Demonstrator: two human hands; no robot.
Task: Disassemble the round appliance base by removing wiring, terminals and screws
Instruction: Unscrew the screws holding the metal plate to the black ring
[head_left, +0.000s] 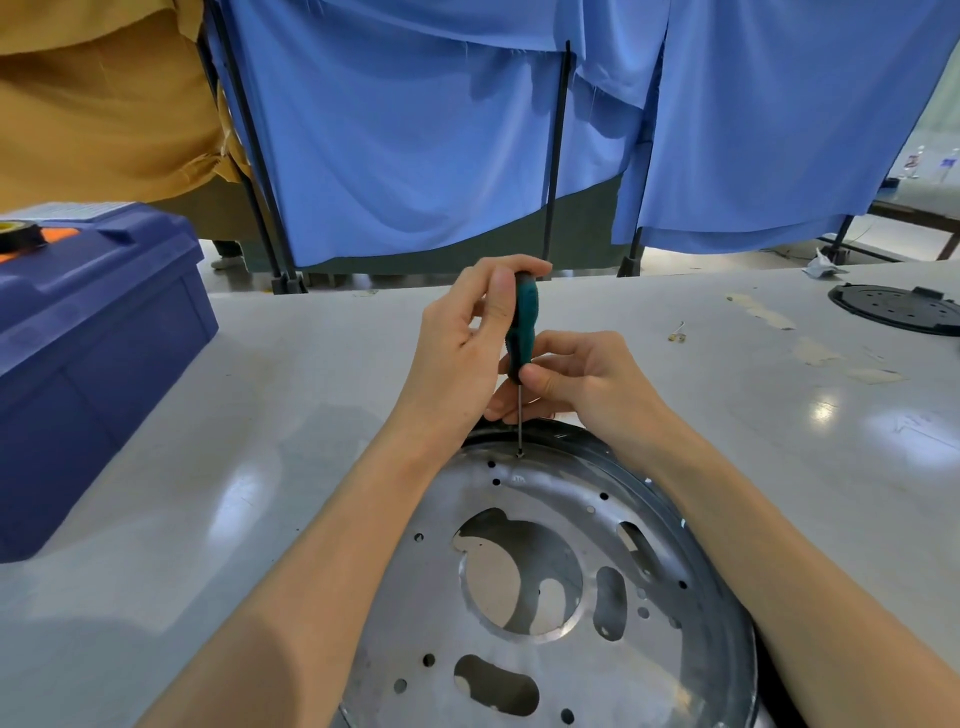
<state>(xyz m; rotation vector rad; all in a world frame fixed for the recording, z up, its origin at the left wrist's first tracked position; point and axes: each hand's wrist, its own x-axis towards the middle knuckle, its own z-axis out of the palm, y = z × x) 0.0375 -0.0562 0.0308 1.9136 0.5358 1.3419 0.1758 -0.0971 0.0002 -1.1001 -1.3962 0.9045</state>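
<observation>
A blue toolbox (93, 332) sits on the worktop (234, 441), well left of the grips. The left grip (467, 338) curls round the top of a green screwdriver (522, 332); just right of it, the right grip (587, 384) pinches the handle's lower end. Below both, the tip meets a screw (520, 453) near the far rim of the round base (415, 597). A black disc (898, 309) lies far right.

L hand (462, 338), R hand (587, 384) both gripping.

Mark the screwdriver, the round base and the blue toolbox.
screwdriver (523, 325): head view, middle of the green handle.
round base (550, 501): head view, bare metal above the central cutout.
blue toolbox (104, 353): head view, its front wall.
</observation>
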